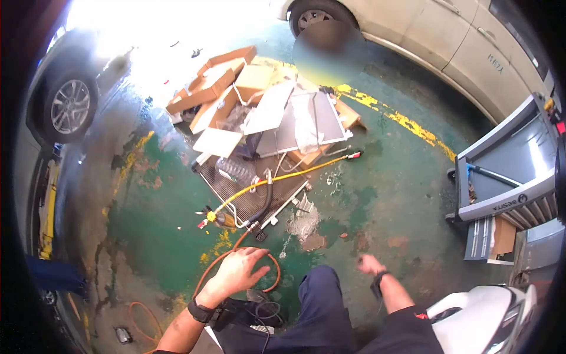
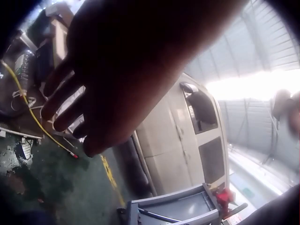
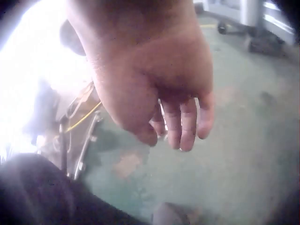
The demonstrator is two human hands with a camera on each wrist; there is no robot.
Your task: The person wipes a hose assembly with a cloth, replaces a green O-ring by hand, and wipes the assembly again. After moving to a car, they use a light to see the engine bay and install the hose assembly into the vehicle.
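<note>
My left hand (image 1: 240,272) reaches forward over my left leg with its fingers extended and nothing in them. Just beyond its fingertips an orange hose (image 1: 207,270) curves across the floor and joins a black hose end. In the left wrist view the same hand (image 2: 117,89) appears dark, with its fingers spread. The right hand (image 1: 370,264) hangs beside my right knee; in the right wrist view its fingers (image 3: 187,126) dangle loosely, holding nothing. Ahead, a yellow hose (image 1: 289,175) lies across a finned car radiator (image 1: 283,200), near a clear plastic bottle (image 1: 236,171).
Cardboard boxes (image 1: 206,88) and white panels (image 1: 268,109) are heaped behind the radiator. A grey tool cart (image 1: 501,203) stands to the right, near a cream-coloured van (image 1: 424,35). Another car's wheel (image 1: 71,106) is at the left. A white moulded object (image 1: 477,318) sits near my right elbow.
</note>
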